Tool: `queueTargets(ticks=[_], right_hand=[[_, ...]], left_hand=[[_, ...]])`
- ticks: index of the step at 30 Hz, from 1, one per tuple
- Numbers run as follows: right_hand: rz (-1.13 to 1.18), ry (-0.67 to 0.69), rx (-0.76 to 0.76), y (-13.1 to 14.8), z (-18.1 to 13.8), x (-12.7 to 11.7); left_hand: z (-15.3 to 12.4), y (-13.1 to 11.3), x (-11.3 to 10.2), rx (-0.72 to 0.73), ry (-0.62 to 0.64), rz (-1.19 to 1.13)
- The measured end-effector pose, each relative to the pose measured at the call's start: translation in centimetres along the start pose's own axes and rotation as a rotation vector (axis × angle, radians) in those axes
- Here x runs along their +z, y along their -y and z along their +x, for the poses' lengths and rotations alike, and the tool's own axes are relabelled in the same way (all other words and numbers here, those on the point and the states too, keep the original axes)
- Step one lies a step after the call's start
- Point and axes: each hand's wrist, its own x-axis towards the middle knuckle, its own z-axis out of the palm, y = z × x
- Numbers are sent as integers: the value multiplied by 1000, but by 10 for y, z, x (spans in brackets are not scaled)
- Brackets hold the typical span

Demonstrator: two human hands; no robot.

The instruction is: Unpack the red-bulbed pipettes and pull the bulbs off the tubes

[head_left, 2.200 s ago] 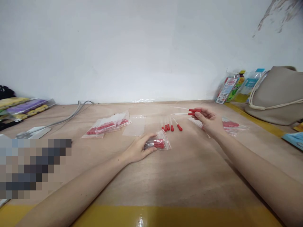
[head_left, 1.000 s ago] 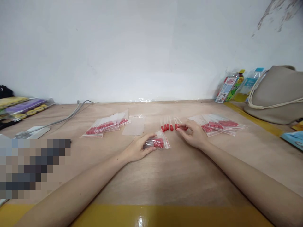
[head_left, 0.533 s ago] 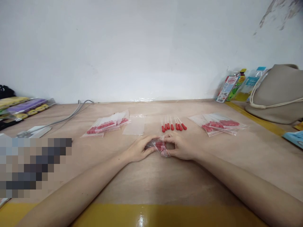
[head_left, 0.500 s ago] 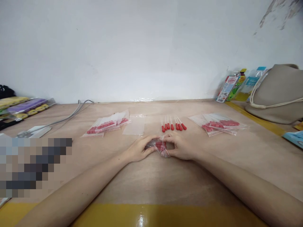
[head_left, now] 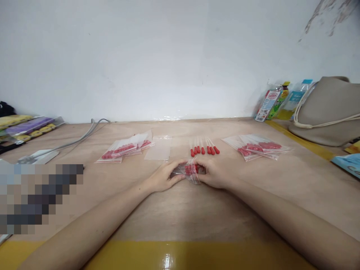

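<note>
A plain white wall (head_left: 174, 60) rises behind a pale brown wooden table (head_left: 157, 217), whose near edge carries a band of glossy yellow tape (head_left: 135, 257). With twelve o'clock towards the wall, the small clear plastic bag with a red-lined edge (head_left: 192, 179) lies at the dial's centre, red bulbs showing inside. The left hand (head_left: 161, 178) grasps it from nine o'clock, thumb and fingers curled round its end; the right hand (head_left: 216, 173) pinches the red-lined edge from three. Just past twelve, seven loose red-bulbed droppers with clear stems (head_left: 203, 150) lie in a row, stems towards the wall. A flat clear plastic sachet (head_left: 158, 149) lies at ten, overlapping piles of filled bags between nine and ten (head_left: 123, 148) and between two and three (head_left: 260, 146). Farther off at two sits a beige bag with a cream cord (head_left: 323, 101).
</note>
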Motion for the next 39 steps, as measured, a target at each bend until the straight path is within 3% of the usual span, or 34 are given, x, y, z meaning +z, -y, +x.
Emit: queueTargets(ticks=[5, 11, 14, 18, 22, 26, 30, 32, 35, 37, 39], right_hand=[[436, 2, 98, -19, 3, 8], [843, 44, 522, -32, -2, -9], [1028, -7, 575, -33, -3, -8], [1070, -111, 586, -34, -1, -1], [984, -98, 549, -44, 3, -21], [775, -32, 492, -56, 1, -73], [578, -192, 413, -63, -2, -112], [490, -349, 342, -67, 0, -112], [248, -583, 189, -74, 5, -91], [-54, -611, 70, -79, 8, -71], [-313, -519, -32, -82, 8, -53]], left_hand=[[-1, 0, -1, -26, -7, 22], [-2, -1, -1, -81, 12, 36], [-2, 0, 0, -91, 16, 40], [-2, 0, 0, -87, 17, 47], [-2, 1, 0, -67, 9, 43], [-3, 3, 1, -66, -4, 65], [-3, 4, 2, -65, -7, 79], [-3, 4, 2, -61, -8, 79], [-3, 4, 2, -58, -8, 75], [-3, 4, 2, -58, -8, 72], [-3, 4, 2, -57, -8, 70]])
